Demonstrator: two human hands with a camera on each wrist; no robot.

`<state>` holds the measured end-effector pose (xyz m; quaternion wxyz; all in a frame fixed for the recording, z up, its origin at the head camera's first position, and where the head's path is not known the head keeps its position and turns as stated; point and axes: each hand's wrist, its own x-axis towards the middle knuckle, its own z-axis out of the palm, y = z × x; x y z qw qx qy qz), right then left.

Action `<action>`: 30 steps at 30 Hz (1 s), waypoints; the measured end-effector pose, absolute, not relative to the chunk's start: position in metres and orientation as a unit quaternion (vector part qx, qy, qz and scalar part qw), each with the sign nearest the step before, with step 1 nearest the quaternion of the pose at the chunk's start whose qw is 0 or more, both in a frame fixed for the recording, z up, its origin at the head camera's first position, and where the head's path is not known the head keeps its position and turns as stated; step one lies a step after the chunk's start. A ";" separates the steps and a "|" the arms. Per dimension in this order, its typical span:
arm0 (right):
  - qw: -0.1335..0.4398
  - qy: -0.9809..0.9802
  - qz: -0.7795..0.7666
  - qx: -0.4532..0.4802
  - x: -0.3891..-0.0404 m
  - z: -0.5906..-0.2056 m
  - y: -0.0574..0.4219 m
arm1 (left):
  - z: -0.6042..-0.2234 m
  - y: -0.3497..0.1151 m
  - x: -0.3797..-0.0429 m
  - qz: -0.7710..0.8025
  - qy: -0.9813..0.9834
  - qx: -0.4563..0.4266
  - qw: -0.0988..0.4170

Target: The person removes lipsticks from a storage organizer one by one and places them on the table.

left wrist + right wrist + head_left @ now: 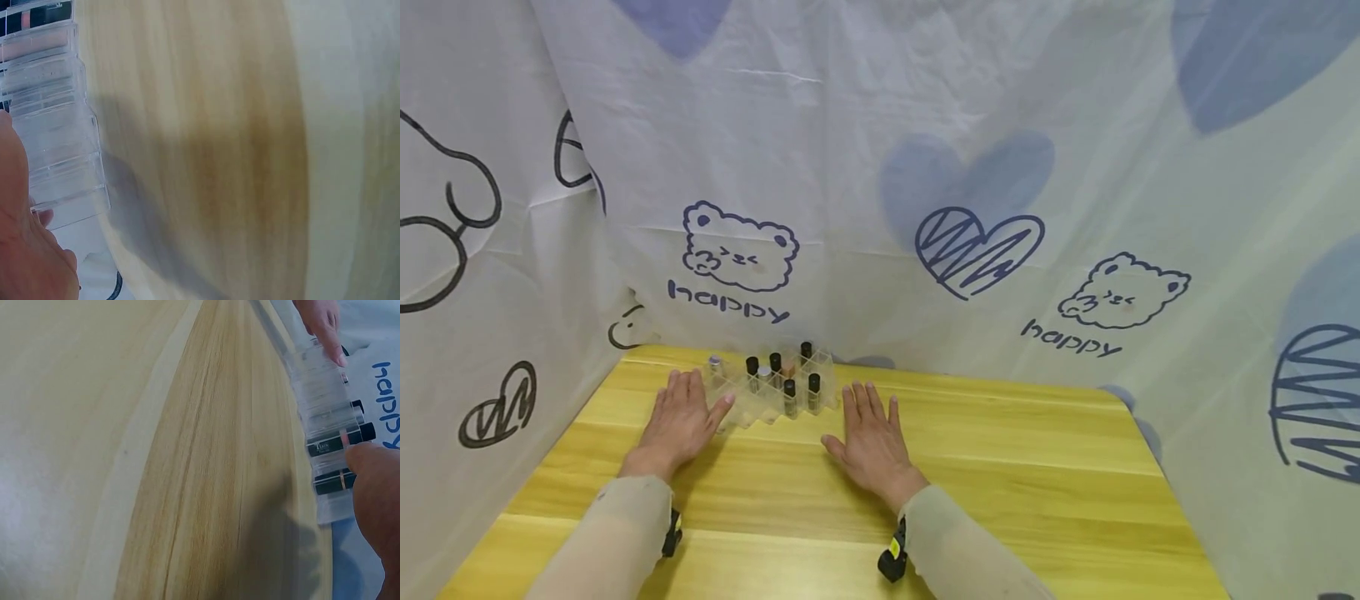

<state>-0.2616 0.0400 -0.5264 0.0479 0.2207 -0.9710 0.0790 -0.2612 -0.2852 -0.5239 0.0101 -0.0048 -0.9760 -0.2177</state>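
A clear plastic lipstick organizer point(747, 410) with slanted compartments stands at the back left of the wooden table. Several lipsticks are upright in it, most with black caps, such as one near its front point(790, 400); a pale-capped one point(715, 365) is at the left end. My left hand point(676, 421) lies along the organizer's left end, fingers straight and thumb toward its front corner. Beside the right end is my right hand point(872, 442), fingers extended and thumb spread. In the right wrist view, dark lipstick tubes point(331, 444) show through the clear wall.
The yellowish wooden table point(1037, 483) extends to the right and front. A white cloth point(865, 100) printed with hearts and bears hangs behind it and along both sides. Black straps with small devices point(892, 554) are on both wrists.
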 end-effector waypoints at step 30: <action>0.050 -0.973 0.073 0.214 -0.238 -0.540 0.095 | -0.528 -0.211 -0.222 -0.177 -0.980 -0.076 0.039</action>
